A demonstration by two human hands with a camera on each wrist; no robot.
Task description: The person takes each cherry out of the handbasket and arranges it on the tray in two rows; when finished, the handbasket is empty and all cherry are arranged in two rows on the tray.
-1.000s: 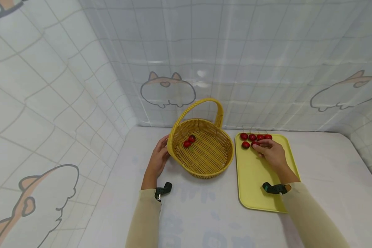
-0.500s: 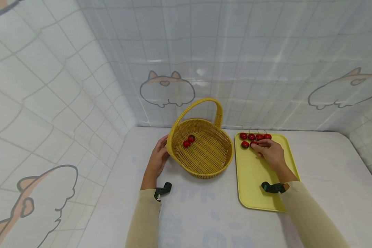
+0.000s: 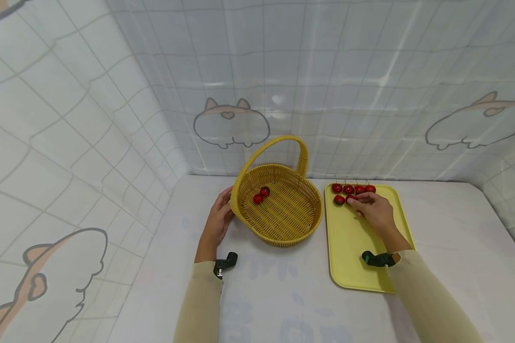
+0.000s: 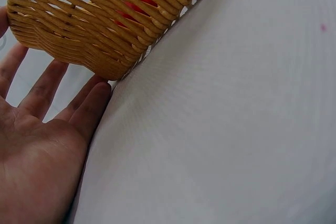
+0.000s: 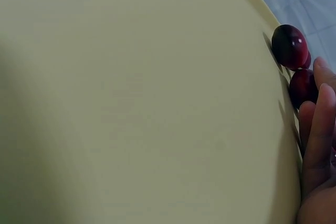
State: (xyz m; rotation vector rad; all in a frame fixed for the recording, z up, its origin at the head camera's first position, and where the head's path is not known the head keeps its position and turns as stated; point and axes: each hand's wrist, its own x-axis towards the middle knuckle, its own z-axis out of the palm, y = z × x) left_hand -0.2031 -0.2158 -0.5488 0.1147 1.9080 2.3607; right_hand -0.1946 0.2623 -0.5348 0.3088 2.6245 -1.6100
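A yellow wicker basket (image 3: pixel 289 221) with a tall handle stands on the table, two cherries (image 3: pixel 258 198) lying in its left part. My left hand (image 3: pixel 219 219) rests its extended fingers against the basket's left side; the left wrist view has the fingertips touching the woven wall (image 4: pixel 68 35). Over the yellow tray (image 3: pixel 356 257), my right hand (image 3: pixel 377 214) pinches a cherry (image 3: pixel 350 198) between thumb and fingers. Beside it lies another cherry (image 3: pixel 339 200). Behind these runs a row of several stemmed cherries (image 3: pixel 336 188), partly hidden by the right hand.
The tray lies just right of the basket on a white-covered table (image 3: pixel 279 295). A tiled-pattern curtain (image 3: pixel 347 95) with cartoon animals hangs behind the table, and similar sheeting (image 3: pixel 90 133) stands at the left. Each wrist wears a dark camera mount (image 3: pixel 226 262).
Both hands keep their places, the left at the basket and the right at the cherry. The whole scene has shifted only slightly in the head view.
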